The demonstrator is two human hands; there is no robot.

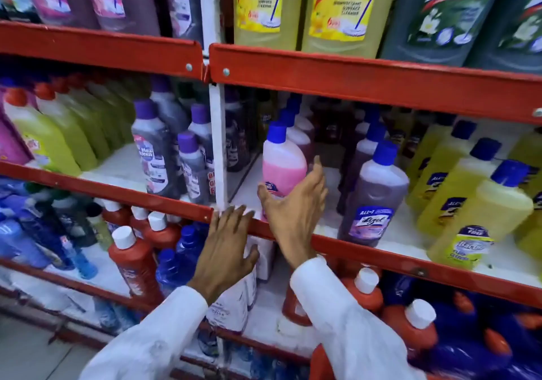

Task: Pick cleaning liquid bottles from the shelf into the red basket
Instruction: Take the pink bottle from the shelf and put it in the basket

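Head view. Red metal shelf (366,82) in tiers, white boards, packed with cleaning liquid bottles.

Right hand (296,203): fingers spread, palm turned toward the pink bottle (283,165), thumb low near its label, fingertips beside its right flank. Hand looks released, not closed around the bottle; actual contact with the bottle cannot be told. White sleeve (346,321) runs down to the lower right.

Left hand (227,247): released, palm down and fingers spread flat, fingertips at the red front lip of the middle tier, just left of the right hand. Nothing gripped.

Pink bottle: upright at the front of the middle tier, blue cap, directly ahead of the right hand and just right of the white upright post (217,145). More blue-capped bottles stand in a row behind it.

Right of the right hand: purple Lizol bottle (371,197), upright, apart from the hand. Further right, yellow bottles (481,212).

Left of the left hand: grey bottles with purple caps (158,151). Below both hands, lower tier: red bottles with white caps (132,259).

Above both hands, top tier: large yellow bottles (264,7).

A red object (321,362) shows partly between the sleeves at the bottom edge; too little visible to identify as the basket.
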